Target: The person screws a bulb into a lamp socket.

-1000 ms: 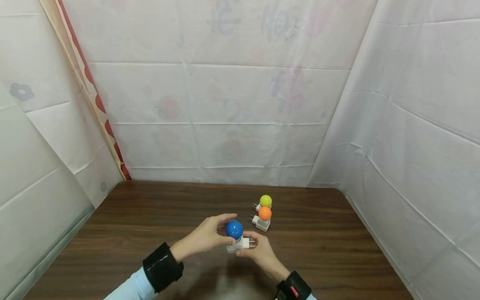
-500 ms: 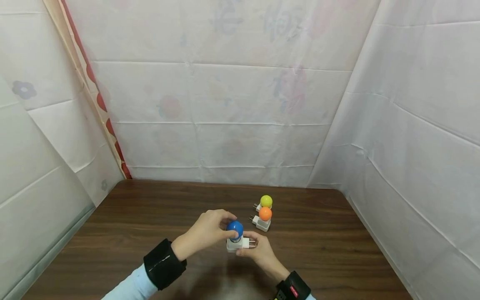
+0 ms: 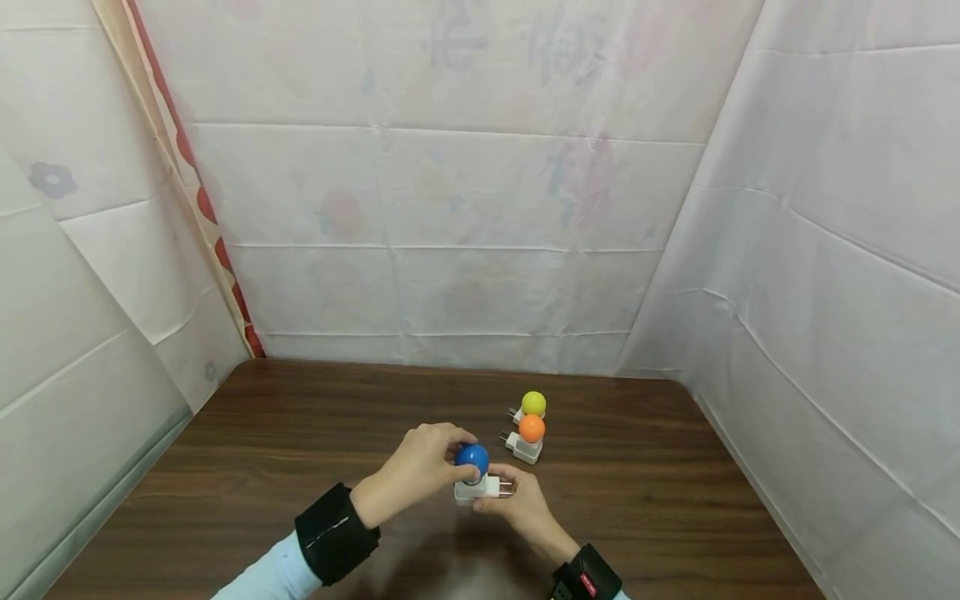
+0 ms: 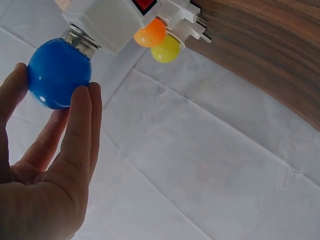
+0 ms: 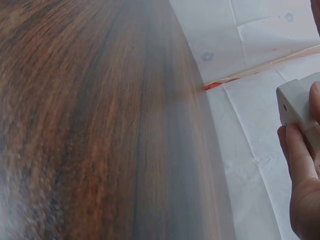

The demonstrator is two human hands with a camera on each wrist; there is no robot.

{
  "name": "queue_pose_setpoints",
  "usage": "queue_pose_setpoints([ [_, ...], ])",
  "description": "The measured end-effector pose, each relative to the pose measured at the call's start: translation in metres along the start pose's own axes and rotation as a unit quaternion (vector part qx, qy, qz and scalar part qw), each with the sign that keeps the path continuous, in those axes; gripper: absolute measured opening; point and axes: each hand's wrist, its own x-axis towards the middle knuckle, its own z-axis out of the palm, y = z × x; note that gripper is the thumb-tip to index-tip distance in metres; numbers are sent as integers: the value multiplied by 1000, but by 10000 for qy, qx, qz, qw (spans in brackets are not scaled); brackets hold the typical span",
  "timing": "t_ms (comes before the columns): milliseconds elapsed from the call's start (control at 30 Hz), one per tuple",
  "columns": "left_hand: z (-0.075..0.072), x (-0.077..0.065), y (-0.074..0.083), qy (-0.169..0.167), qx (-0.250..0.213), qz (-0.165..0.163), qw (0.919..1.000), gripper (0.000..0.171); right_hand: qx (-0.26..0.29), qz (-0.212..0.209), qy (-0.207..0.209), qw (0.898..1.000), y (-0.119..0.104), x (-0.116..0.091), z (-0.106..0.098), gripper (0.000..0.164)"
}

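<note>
My left hand point(image 3: 416, 468) pinches a round blue light bulb point(image 3: 472, 458) between thumb and fingertips. Below the bulb is a white plug-in lamp socket point(image 3: 467, 493), which my right hand point(image 3: 525, 510) grips by its plug side, prongs pointing right. In the left wrist view, the bulb's metal screw base point(image 4: 80, 41) shows partly outside the socket mouth, and part of a red switch point(image 4: 144, 4) appears on the socket. The right wrist view catches only a corner of the socket point(image 5: 295, 102) and some right-hand fingers point(image 5: 300, 150) at the edge.
Behind my right hand stand two more plug-in sockets on the brown wooden table point(image 3: 337, 408), one with an orange bulb point(image 3: 532, 428), the other with a yellow bulb point(image 3: 534, 403). White sheets point(image 3: 480, 208) hang around the back and sides.
My left hand's fingers and thumb have shifted their hold on the blue bulb, the thumb now lying higher on its front. The right hand keeps the socket in nearly the same place.
</note>
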Motion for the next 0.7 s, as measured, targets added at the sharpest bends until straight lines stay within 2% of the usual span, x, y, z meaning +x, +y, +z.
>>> queue_pose_setpoints([
  [300,-1,0,-5,-212,-393,-10,9990,38,43,129,54,9999,4,1,-3,55],
  [533,-4,2,-13,-526,-660,230,9962,38,-5,163,18,9999,1,0,-3,55],
  [700,-9,4,-17,-905,-727,423,9923,34,2,122,-33,9999,-2,-1,-2,54],
])
